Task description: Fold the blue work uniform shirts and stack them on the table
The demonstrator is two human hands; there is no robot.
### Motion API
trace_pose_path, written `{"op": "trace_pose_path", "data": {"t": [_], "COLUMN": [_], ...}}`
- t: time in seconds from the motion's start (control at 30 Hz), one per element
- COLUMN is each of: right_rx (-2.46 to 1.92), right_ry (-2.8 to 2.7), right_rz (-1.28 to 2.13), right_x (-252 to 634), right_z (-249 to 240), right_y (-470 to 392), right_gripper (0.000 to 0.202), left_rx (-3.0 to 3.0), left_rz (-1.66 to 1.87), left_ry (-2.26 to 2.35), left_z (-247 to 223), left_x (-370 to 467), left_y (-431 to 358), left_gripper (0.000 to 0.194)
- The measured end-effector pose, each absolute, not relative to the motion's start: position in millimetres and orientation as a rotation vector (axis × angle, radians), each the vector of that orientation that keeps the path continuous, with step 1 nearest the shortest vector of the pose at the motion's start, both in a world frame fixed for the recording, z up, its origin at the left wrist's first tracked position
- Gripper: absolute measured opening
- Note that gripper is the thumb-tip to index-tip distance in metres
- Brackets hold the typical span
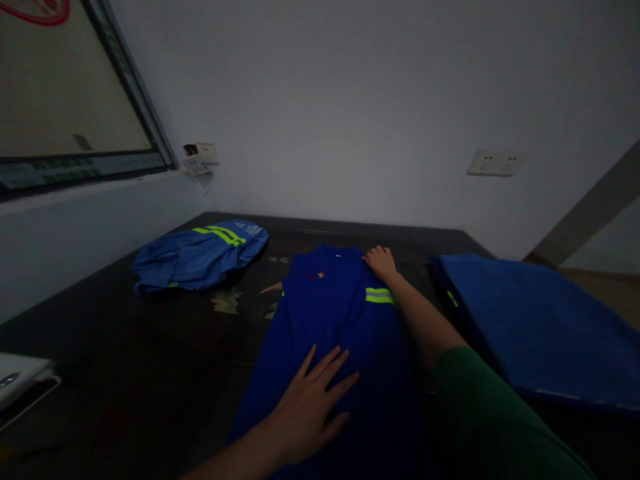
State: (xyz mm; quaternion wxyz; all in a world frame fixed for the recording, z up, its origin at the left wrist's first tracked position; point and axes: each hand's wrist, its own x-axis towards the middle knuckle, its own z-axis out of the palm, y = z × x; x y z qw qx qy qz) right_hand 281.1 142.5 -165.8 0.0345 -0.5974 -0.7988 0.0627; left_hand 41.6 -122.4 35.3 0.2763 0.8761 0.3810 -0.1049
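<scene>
Head view: a deep-blue cloth garment with a fluorescent yellow-and-grey band (340, 320) lies flat along the middle of a dark, glossy desk printed with pale leaves (165, 360), its collar toward the far edge and its lower part running toward the near edge. The left hand (313, 403) rests palm down on it, open, fingers spread. The right hand (381, 262), below a green fabric sleeve (490, 407), touches the garment's shoulder beside the collar, fingers slightly bent; whether it pinches cloth cannot be told. A crumpled, lighter-blue cloth garment with yellow stripes (200, 257) lies near the far left corner. Flat, folded blue cloth (540, 320) lies along the right edge.
</scene>
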Motion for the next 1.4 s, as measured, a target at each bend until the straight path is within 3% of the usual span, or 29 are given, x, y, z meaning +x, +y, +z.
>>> {"op": "trace_pose_path", "data": {"t": [0.37, 0.73, 0.87, 1.03, 1.23, 1.4], "right_rx": [-1.954, -2.093, -2.036, -1.688, -0.976, -0.939], "right_ry": [-2.286, -2.2, -2.132, -2.052, -2.333, -2.343], "right_rz": [0.151, 0.861, 0.787, 0.553, 1.026, 1.099], "right_x": [273.0, 264.4, 268.1, 269.3, 261.9, 259.4], "right_z": [-154.0, -146.0, -139.5, -113.3, -84.1, -84.6], "right_y": [127.8, 55.7, 54.6, 34.8, -0.7, -12.2], "right_gripper": [0.037, 0.076, 0.067, 0.039, 0.027, 0.024], "left_rx": [2.353, 2.377, 2.382, 2.333, 2.364, 2.417], "left_rz": [-0.31, -0.286, -0.267, -0.154, -0.231, -0.265], "left_ry": [1.067, 1.067, 1.057, 1.19, 1.293, 1.255], "left_z": [32.7, 25.6, 26.0, 22.4, 12.7, 12.2], "left_x": [41.6, 40.4, 39.4, 38.5, 35.3, 33.2], "left_y": [-123.3, -124.7, -123.5, -117.8, -111.3, -108.7], "left_gripper": [0.07, 0.064, 0.065, 0.069, 0.058, 0.052]}}
